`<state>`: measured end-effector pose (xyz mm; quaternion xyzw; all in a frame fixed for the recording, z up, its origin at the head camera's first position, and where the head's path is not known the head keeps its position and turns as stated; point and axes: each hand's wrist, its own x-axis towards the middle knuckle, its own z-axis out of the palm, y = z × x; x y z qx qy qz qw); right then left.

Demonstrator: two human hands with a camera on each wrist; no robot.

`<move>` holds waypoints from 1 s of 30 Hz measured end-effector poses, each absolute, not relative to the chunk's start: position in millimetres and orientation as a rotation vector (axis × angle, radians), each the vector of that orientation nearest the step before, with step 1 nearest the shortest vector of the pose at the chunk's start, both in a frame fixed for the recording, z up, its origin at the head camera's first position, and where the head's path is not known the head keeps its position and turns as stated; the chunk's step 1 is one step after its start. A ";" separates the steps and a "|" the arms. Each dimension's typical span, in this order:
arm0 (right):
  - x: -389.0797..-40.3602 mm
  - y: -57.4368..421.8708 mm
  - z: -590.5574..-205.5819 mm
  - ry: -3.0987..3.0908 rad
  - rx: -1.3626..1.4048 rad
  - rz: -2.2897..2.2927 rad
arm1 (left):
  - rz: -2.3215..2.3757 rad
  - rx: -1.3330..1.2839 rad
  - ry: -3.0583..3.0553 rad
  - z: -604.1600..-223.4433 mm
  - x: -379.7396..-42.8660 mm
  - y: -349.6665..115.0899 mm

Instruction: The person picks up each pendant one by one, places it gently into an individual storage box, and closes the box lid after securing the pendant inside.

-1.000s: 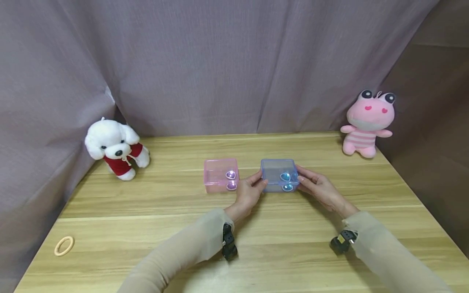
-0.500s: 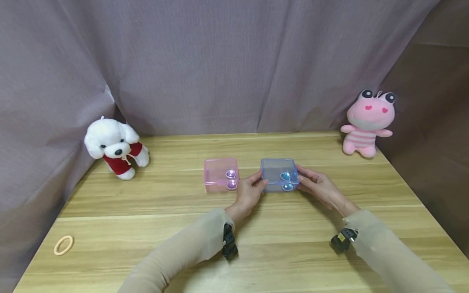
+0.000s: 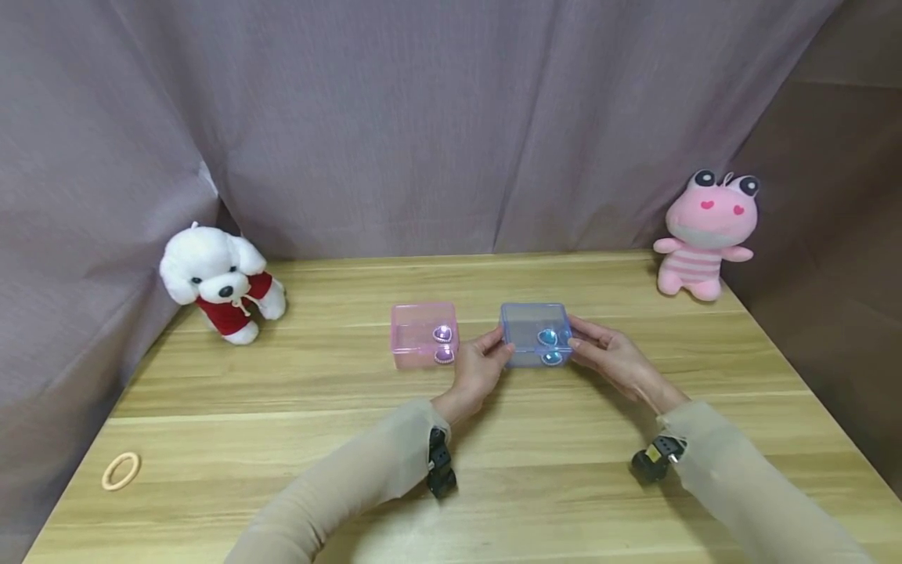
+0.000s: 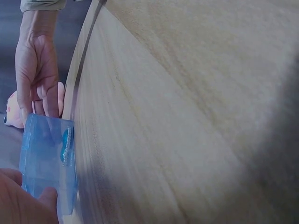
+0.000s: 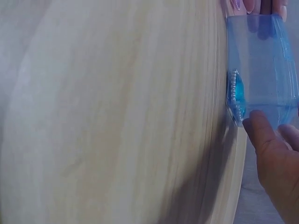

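A clear blue plastic box [image 3: 534, 321], its lid down, sits on the wooden table between both hands. Two blue heart-like gems [image 3: 548, 338] show at its right front. My left hand [image 3: 476, 376] grips the box's left side, thumb at the front corner. On the opposite side, my right hand [image 3: 615, 363] holds the box with thumb and fingers. The right wrist view shows that thumb [image 5: 260, 128] against the blue wall. Just left of my left hand stands a matching pink box [image 3: 423, 333] with purple gems [image 3: 442, 334]; the hand overlaps its right front corner in the head view.
A white plush dog [image 3: 218, 278] in a red top stands at the table's back left. A pink plush frog [image 3: 708, 235] sits at the back right. Near the left edge lies a wooden ring [image 3: 121, 471]. A grey curtain [image 3: 366, 133] hangs behind the table [image 3: 282, 439].
Both hands keep their hold on the blue box, which stays in place. The whole head view has shifted very slightly.
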<state>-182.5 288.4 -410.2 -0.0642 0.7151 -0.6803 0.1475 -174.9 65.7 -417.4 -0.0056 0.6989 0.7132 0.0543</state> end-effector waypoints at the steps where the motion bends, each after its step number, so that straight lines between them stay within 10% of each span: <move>1: -182.3 287.8 -410.5 2.047 -0.185 -1.970 | 2.164 -0.018 2.125 -417.2 -174.7 65.6; 30: -181.0 286.6 -417.2 1.986 -0.172 -2.049 | 2.207 0.018 2.090 -422.0 -176.0 64.3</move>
